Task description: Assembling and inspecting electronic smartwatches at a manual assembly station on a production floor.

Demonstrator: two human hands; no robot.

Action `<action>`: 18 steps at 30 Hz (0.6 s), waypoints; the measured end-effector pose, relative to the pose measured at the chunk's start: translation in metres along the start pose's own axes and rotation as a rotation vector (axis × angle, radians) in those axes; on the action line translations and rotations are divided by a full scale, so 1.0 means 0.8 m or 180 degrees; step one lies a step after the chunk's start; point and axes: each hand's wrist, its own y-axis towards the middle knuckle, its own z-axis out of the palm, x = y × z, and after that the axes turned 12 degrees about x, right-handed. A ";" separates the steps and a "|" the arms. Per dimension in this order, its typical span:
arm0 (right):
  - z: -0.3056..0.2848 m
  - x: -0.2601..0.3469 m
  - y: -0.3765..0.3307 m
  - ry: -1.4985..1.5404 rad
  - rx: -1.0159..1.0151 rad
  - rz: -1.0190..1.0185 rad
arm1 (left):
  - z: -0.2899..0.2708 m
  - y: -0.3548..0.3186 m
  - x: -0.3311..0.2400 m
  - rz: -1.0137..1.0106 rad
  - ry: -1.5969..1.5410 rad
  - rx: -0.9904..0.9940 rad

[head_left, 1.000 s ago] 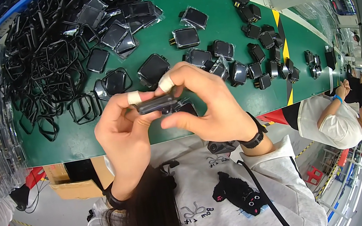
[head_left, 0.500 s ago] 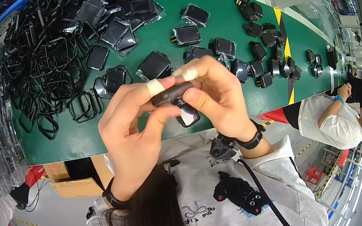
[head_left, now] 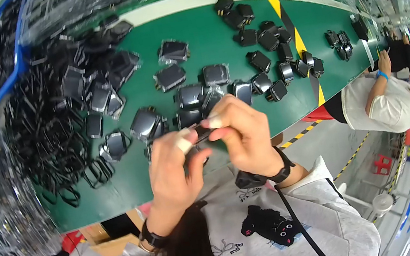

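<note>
Black part (head_left: 201, 133) held in narrow pinch by left hand (head_left: 171, 172) and right hand (head_left: 244, 135), mostly covered by both, over near side of table (head_left: 211, 34). Behind, cases (head_left: 188, 116) partly hidden; leftward, heap of frames (head_left: 49, 135); rightward, striped tape (head_left: 298, 39).

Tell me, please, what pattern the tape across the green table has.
The tape has yellow and black stripes, seen best in the head view.
</note>
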 end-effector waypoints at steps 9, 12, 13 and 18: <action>-0.085 -0.061 0.001 0.0137 -0.1190 0.1442 | -0.046 -0.032 0.023 -0.0407 0.1333 0.0066; -0.081 -0.079 0.003 0.0357 -0.1054 0.1322 | -0.050 -0.042 0.032 -0.0439 0.1580 0.0373; -0.079 -0.084 0.004 0.0450 -0.1050 0.1108 | -0.050 -0.042 0.030 -0.0486 0.1754 0.0551; -0.076 -0.098 0.011 0.0692 -0.1210 0.0342 | -0.046 -0.043 0.028 -0.0560 0.2037 0.0800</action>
